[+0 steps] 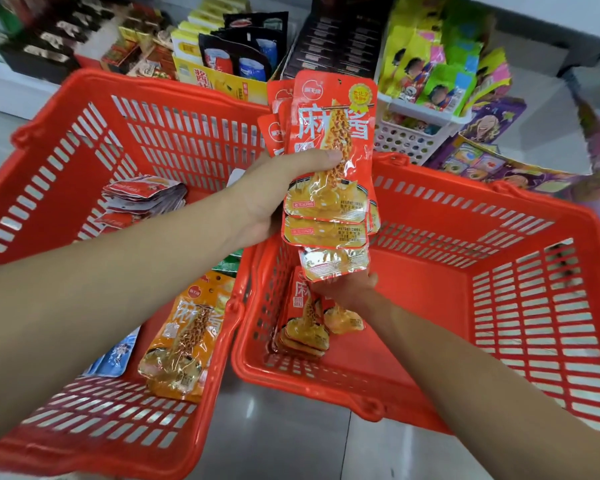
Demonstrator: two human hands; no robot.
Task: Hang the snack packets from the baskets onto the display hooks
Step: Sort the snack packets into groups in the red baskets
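The left hand (274, 195) grips a fanned bunch of red packets (329, 161), thumb curled across the front, above the two baskets. The right hand (350, 292) reaches the last packets (305, 327) in the right basket (534, 306); whether its fingers hold any, I cannot tell. The left basket (153, 133) holds an orange packet (187, 334) and others. No hooks show, so gathering is probably underway and all the hanging remains.

Left hand (274, 197) grips a stack of red packets (329, 157) upright above the rim of the right basket (423, 299); right hand (352, 289) is down inside it at more packets (305, 327), fingers hidden behind the stack
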